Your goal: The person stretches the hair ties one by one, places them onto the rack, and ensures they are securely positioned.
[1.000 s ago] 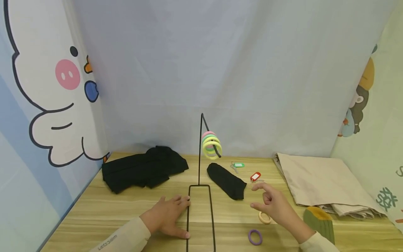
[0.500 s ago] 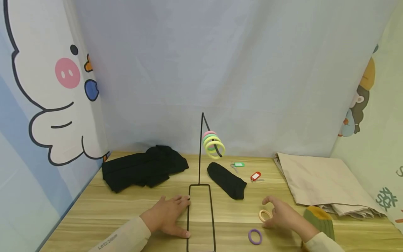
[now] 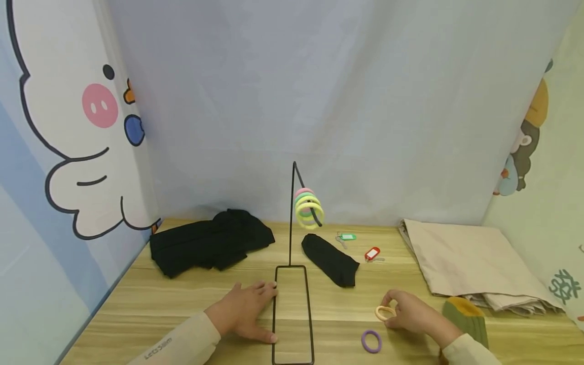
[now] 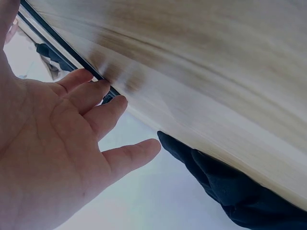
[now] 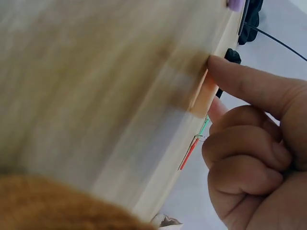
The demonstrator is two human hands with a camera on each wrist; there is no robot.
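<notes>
In the head view my right hand (image 3: 412,314) pinches a pale yellow ring (image 3: 377,314) between thumb and index finger, low at the tabletop. Its other fingers are curled into the palm in the right wrist view, where the ring (image 5: 204,98) appears orange. A purple ring (image 3: 363,341) lies just left of it. My left hand (image 3: 246,312) is spread out, its fingertips and thumb tip at the long side of a black wire stand's base (image 3: 309,314). Several pink, green and yellow rings (image 3: 301,205) hang on the stand's upper arm.
Behind the stand lie a black sock (image 3: 329,261) and folded black cloth (image 3: 210,243). Farther right are a green-tagged key (image 3: 349,236) and a red-tagged key (image 3: 372,253). Beige cloth (image 3: 470,258) and a green-and-yellow sock (image 3: 467,322) sit beside the right forearm.
My right hand has come down and right onto the pale yellow ring, its fingers closing to pinch it; the ring is now tilted. The left hand stays at the stand's base.
</notes>
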